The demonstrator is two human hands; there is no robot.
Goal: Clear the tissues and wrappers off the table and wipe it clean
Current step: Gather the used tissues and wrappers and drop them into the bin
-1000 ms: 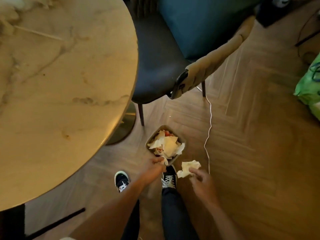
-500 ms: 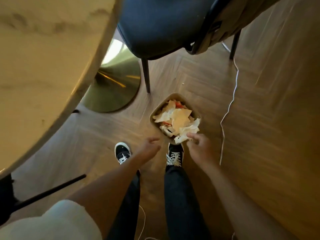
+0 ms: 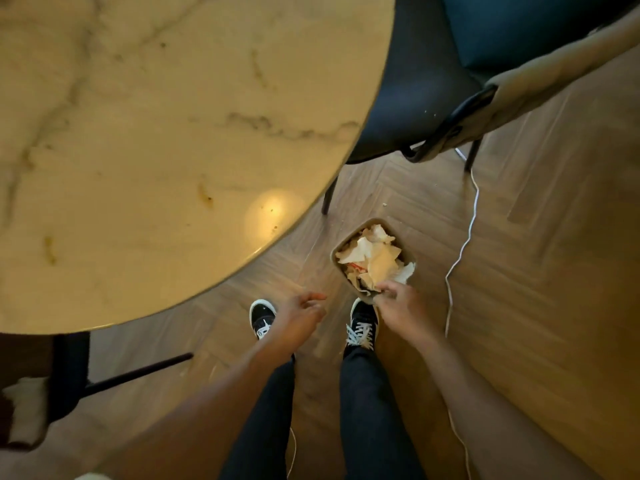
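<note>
The round marble table point(image 3: 156, 133) fills the upper left; its top shows brown stains point(image 3: 205, 197) and small crumbs, with no tissues in view on it. A small tan bin point(image 3: 337, 252) stands on the wooden floor, heaped with crumpled tissues and wrappers point(image 3: 375, 261). My right hand point(image 3: 405, 310) reaches over the bin's near rim, its curled fingertips pinching a white tissue point(image 3: 407, 271) that lies on the heap. My left hand point(image 3: 301, 313) hovers left of the bin, fingers loosely curled, holding nothing.
A dark chair point(image 3: 408, 98) with a beige padded back stands just behind the bin. A white cable point(image 3: 464, 244) trails over the floor to the right. My two black shoes point(image 3: 262, 317) stand in front of the bin. Another dark chair leg point(image 3: 138, 372) lies low left.
My right hand carried the loose tissue from beside the bin into it. My left hand let go of the bin's contents and drew back left. The view tilted back up over the table.
</note>
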